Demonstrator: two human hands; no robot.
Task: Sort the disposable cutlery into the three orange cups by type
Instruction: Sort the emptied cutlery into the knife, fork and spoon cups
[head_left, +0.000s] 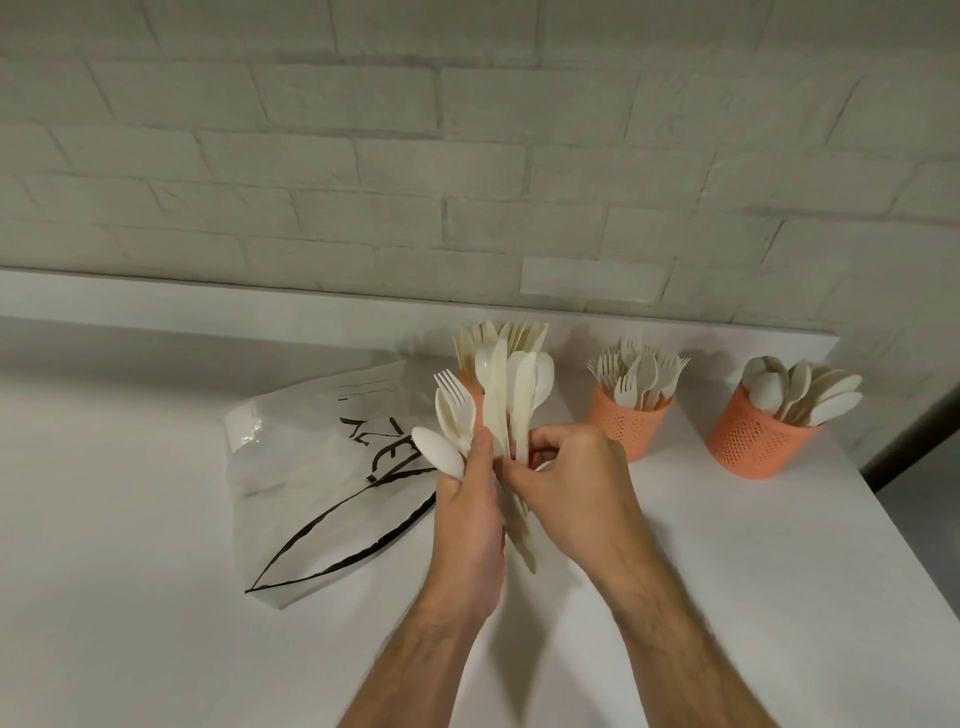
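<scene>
We note a clear plastic bag (322, 483) with black lettering lying flat on the white table (130, 519), left of our hands, its right edge passing behind the left hand. A pale brick wall (467, 156) runs along the table's far side.

Three orange cups stand in a row near the far edge. The left cup (470, 380) is mostly hidden behind the bundle we hold; flat knife-like pieces stick up out of it. The middle cup (629, 422) holds forks, tines up. The right cup (756, 441) holds spoons, bowls up, leaning right.

Our left hand (470, 525) grips a mixed bundle of cutlery (501, 410) upright above the table: forks, spoons and knives fanned out. Our right hand (571, 483) pinches into the bundle's middle, fingers curled round one or more handles; which piece we cannot tell.
</scene>
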